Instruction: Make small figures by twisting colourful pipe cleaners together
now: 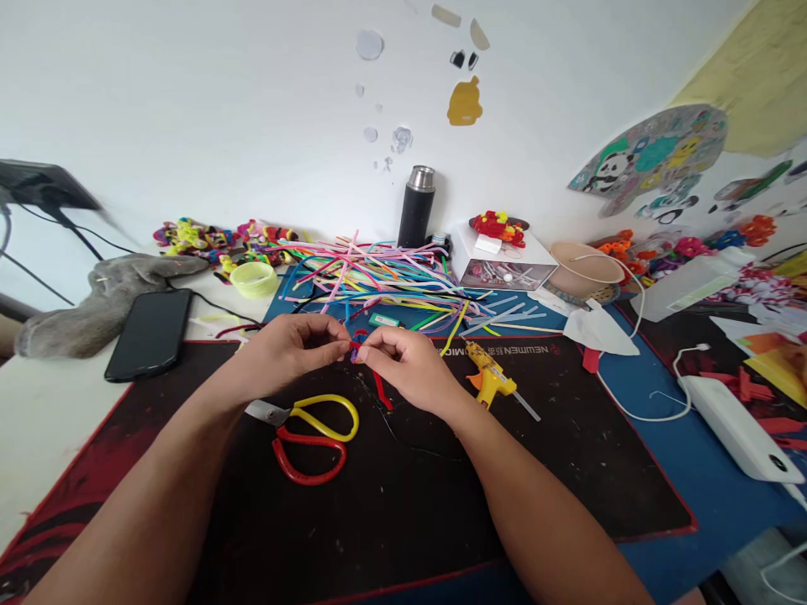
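My left hand point(287, 353) and my right hand point(409, 370) meet over the upper middle of the dark mat point(391, 521). Thumbs and fingertips of both pinch a small twisted pipe cleaner piece point(382, 392), red with some blue and purple. Its red end hangs down below my right fingers; much of the rest is hidden by the fingertips. Just below my left hand lie scissors point(293, 412) with one yellow and one red handle. A yellow glue gun point(492, 378) rests to the right of my right hand, a clear glue stick poking from its back.
Behind the hands spreads a pile of colourful pipe cleaners point(378, 277). A black thermos point(414, 214) and a white box point(504, 256) stand against the wall. On the left are a phone point(148, 336) and a grey plush point(94, 307); a white power bank point(744, 424) with cables lies right.
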`<action>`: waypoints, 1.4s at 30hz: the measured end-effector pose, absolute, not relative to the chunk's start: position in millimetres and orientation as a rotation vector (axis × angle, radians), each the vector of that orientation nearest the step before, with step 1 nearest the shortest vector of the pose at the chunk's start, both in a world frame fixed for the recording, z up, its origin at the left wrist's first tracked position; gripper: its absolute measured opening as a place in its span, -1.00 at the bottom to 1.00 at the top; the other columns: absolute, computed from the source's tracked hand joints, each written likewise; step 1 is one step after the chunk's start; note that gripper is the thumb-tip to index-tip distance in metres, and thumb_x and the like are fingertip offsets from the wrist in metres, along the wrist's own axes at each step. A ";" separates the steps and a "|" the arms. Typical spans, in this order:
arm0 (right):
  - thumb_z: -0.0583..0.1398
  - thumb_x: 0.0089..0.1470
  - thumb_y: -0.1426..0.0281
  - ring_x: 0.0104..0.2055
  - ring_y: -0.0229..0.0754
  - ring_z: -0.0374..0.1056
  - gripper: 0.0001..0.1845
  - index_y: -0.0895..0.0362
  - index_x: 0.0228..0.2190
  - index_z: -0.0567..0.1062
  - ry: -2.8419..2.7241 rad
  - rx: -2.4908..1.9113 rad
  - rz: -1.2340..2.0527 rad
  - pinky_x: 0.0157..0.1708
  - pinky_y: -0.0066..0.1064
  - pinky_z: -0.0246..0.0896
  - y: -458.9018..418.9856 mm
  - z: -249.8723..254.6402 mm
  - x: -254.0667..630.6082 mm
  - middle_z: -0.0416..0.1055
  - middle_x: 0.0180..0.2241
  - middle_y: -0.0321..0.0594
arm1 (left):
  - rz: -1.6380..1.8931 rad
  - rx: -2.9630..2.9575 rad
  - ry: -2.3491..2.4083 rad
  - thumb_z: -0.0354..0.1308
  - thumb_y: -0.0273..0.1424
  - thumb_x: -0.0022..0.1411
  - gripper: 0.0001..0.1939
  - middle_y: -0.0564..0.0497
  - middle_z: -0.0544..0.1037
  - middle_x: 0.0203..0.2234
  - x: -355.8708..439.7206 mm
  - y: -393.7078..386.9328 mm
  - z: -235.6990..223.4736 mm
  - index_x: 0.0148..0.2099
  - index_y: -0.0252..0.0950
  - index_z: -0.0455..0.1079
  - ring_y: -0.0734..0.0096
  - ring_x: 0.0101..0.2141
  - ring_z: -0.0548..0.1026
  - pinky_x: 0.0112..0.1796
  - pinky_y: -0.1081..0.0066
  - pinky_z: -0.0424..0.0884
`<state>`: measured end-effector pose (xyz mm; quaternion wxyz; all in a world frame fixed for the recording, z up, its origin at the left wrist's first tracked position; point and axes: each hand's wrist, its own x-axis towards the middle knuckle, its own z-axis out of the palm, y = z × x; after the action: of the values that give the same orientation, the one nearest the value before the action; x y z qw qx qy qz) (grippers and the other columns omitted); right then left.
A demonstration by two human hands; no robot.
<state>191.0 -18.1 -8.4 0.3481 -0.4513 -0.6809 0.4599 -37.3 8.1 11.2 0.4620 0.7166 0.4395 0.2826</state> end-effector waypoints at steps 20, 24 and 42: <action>0.28 0.22 0.12 -0.54 -0.28 0.13 -0.73 0.07 -0.33 0.50 -1.489 -1.056 1.306 -0.50 -0.40 0.00 -16.8 -15.0 179.8 0.20 -0.56 -0.44 | 1.047 1.005 0.941 0.53 -0.19 0.04 -0.68 0.10 0.43 -0.54 6.6 2.1 -10.7 -0.38 -0.29 0.54 0.54 -0.55 0.23 -0.52 0.46 0.10; 0.29 0.20 0.12 -0.54 -0.30 0.10 -0.72 0.08 -0.35 0.52 -1.506 -1.066 1.329 -0.51 -0.41 -0.01 -16.5 -11.6 182.6 0.18 -0.57 -0.44 | 0.991 1.089 0.952 0.53 -0.13 0.10 -0.64 0.05 0.49 -0.51 -5.6 6.8 -10.7 -0.38 -0.31 0.56 0.53 -0.52 0.29 -0.49 0.47 0.18; 0.29 0.21 0.15 -0.58 -0.34 0.06 -0.73 0.10 -0.37 0.51 -1.476 -1.008 1.490 -0.56 -0.43 -0.06 -15.0 -13.0 186.0 0.23 -0.53 -0.42 | 0.789 1.363 0.961 0.49 -0.02 0.15 -0.61 0.04 0.56 -0.47 -25.8 11.5 -1.6 -0.29 -0.27 0.64 0.49 -0.49 0.37 -0.45 0.48 0.28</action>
<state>186.0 -15.0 -13.0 0.3962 -0.3979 -0.5823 0.5880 -25.8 11.5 -1.6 0.6038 0.5889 0.4151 0.3409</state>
